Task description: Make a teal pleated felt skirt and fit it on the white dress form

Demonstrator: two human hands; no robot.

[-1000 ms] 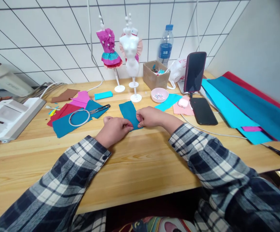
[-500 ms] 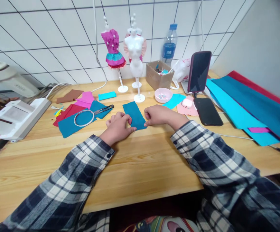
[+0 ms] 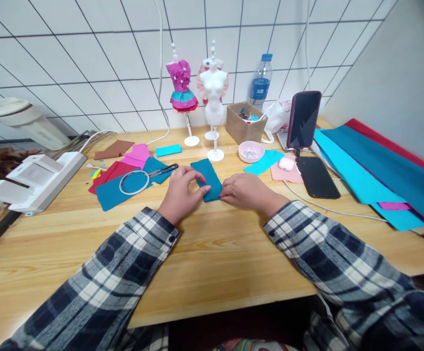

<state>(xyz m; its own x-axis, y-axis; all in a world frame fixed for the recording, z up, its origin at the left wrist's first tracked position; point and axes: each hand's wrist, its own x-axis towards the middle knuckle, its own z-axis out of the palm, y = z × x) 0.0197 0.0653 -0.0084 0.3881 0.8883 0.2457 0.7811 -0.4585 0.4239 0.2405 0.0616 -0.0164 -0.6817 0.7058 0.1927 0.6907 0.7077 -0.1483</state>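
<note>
A small rectangle of teal crepe paper (image 3: pixel 208 175) lies flat on the wooden table between my hands, its near edge looking slightly doubled over. From the left, my left hand (image 3: pixel 183 191) rests over the paper's side, thumb and fingers apart, thumb tip touching its surface near the lower edge. The fingers of my right hand (image 3: pixel 241 191) are closed in a pinch on the paper's near right corner. Just left of my left hand are thread snips (image 3: pixel 163 169) and a white ring (image 3: pixel 123 184), lying on another teal piece (image 3: pixel 106 196).
Dress forms stand behind, one bare white (image 3: pixel 214 95) and one in a magenta dress (image 3: pixel 181 80). A pink bowl of beads (image 3: pixel 251 152), a cardboard box (image 3: pixel 243 129) and phones (image 3: pixel 319 178) are to the right. Large paper sheets (image 3: pixel 383 170) lie far right; a white charging stand (image 3: pixel 38 180) sits left.
My left thumb has shifted from the paper's near corner onto its surface, and the hand has spread. My right hand keeps its pinch. The near edge now looks folded. The whole view has tilted slightly.
</note>
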